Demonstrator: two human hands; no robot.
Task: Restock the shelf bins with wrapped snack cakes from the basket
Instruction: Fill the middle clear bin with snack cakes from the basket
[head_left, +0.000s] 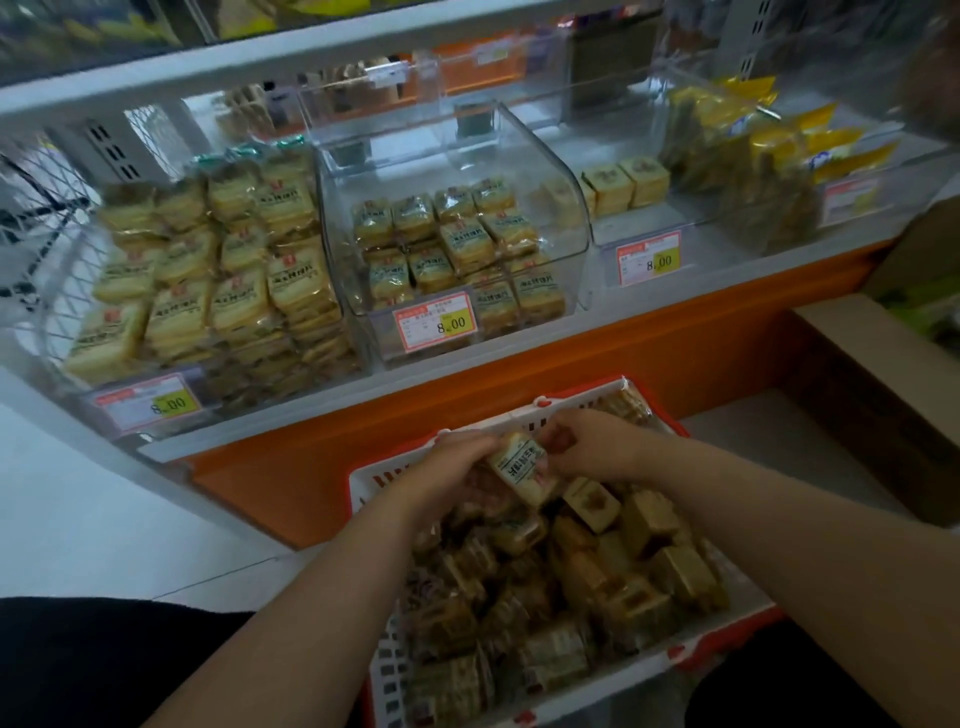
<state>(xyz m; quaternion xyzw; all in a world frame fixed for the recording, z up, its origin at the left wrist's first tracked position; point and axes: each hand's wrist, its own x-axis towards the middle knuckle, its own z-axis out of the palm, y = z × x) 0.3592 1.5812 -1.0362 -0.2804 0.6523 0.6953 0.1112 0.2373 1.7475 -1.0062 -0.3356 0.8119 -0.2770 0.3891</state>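
Hands (519, 462) around upright snack cake (521, 467)

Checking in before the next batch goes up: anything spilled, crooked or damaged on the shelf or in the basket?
Nothing spilled or visibly damaged. The cakes lie jumbled in the basket, while the left bin and middle bin hold tidy rows.

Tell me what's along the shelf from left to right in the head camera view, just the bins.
Full bin of wrapped cakes → curved clear bin, partly filled → nearly empty bin with a few boxed cakes → bin of yellow-wrapped packs.
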